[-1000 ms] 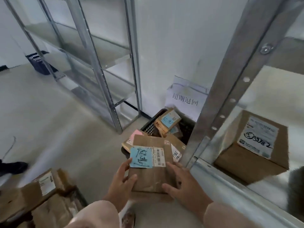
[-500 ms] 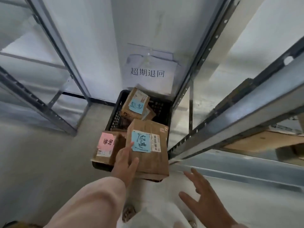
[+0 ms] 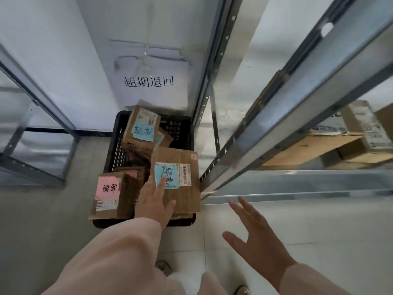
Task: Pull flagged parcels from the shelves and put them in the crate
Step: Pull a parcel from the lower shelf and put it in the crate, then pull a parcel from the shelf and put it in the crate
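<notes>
- Three flagged parcels showed plainly in the black plastic crate (image 3: 116, 145), which stood on the floor against the wall, between two metal racks.
- Nearest me, on the crate's right side, lay a brown cardboard parcel (image 3: 182, 196), broad face up, bearing a blue sticky note (image 3: 170, 174) with handwriting and a white barcode label (image 3: 185, 175) just beside it.
- My left hand (image 3: 154, 201) lay flat on that parcel with the fingers straight, the forefinger reaching onto the blue note and the thumb spread to the right; it gripped nothing.
- My right hand (image 3: 257, 237) hung over the pale floor to the right of the crate, its fingers spread wide and holding nothing, apart from parcel and crate alike.
- Just left of my left hand, a second parcel (image 3: 114, 196) carrying a pink sticky note (image 3: 107, 187) sat at the crate's near left corner, jutting out past the rim.
- At the back of the crate a third parcel (image 3: 140, 118) stood tilted, with a pale blue note (image 3: 143, 131) of its own.
- On the wall above the crate hung a white paper sign (image 3: 148, 81) printed with four Chinese characters.
- One perforated steel upright (image 3: 223, 47) rose just right of the crate; on the shelf at the far right sat cardboard boxes (image 3: 361, 126) over flattened cardboard (image 3: 308, 147).
</notes>
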Demonstrator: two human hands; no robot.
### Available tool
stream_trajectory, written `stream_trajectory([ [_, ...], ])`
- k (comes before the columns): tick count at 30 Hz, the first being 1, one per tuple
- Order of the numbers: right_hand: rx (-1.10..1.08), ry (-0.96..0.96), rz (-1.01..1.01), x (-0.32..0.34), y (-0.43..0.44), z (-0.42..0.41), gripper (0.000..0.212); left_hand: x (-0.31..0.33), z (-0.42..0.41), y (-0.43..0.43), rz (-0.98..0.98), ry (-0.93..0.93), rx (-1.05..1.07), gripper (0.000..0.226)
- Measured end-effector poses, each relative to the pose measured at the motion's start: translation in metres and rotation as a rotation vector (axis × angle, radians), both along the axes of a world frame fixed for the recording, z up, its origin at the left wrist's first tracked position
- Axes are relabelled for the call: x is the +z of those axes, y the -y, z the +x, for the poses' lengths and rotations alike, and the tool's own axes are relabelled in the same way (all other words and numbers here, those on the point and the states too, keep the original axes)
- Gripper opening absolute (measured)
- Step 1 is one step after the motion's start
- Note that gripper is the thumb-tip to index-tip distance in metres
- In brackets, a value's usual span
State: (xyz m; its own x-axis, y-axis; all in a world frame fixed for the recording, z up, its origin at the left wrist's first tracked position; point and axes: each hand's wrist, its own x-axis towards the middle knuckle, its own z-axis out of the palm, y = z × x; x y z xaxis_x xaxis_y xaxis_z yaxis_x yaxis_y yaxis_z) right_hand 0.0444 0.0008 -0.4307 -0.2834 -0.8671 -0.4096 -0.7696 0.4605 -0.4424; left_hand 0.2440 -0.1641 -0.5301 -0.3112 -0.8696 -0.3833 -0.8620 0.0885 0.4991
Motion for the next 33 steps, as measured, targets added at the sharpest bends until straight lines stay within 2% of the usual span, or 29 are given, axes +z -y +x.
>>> stream_trajectory([
  [3, -0.003, -0.053, -0.064, 0.007, -0.013, -0.011, 0.072, 0.030, -0.011, -0.018, -0.163, 0.021, -0.113, 0.073],
  [9, -0.016, -0.142, -0.265, 0.036, -0.063, -0.050, 0.074, 0.103, -0.054, -0.085, -0.434, -0.068, -0.349, 0.065],
  [18, -0.136, -0.288, -0.470, 0.120, -0.188, -0.152, 0.074, 0.224, -0.203, -0.205, -0.844, -0.306, -0.574, 0.063],
  [24, -0.293, -0.429, -0.557, 0.168, -0.279, -0.229, 0.082, 0.260, -0.308, -0.286, -0.965, -0.408, -0.694, 0.063],
  [33, -0.548, -0.525, -0.516, 0.172, -0.396, -0.323, 0.082, 0.280, -0.438, -0.368, -0.941, -0.444, -0.885, 0.065],
])
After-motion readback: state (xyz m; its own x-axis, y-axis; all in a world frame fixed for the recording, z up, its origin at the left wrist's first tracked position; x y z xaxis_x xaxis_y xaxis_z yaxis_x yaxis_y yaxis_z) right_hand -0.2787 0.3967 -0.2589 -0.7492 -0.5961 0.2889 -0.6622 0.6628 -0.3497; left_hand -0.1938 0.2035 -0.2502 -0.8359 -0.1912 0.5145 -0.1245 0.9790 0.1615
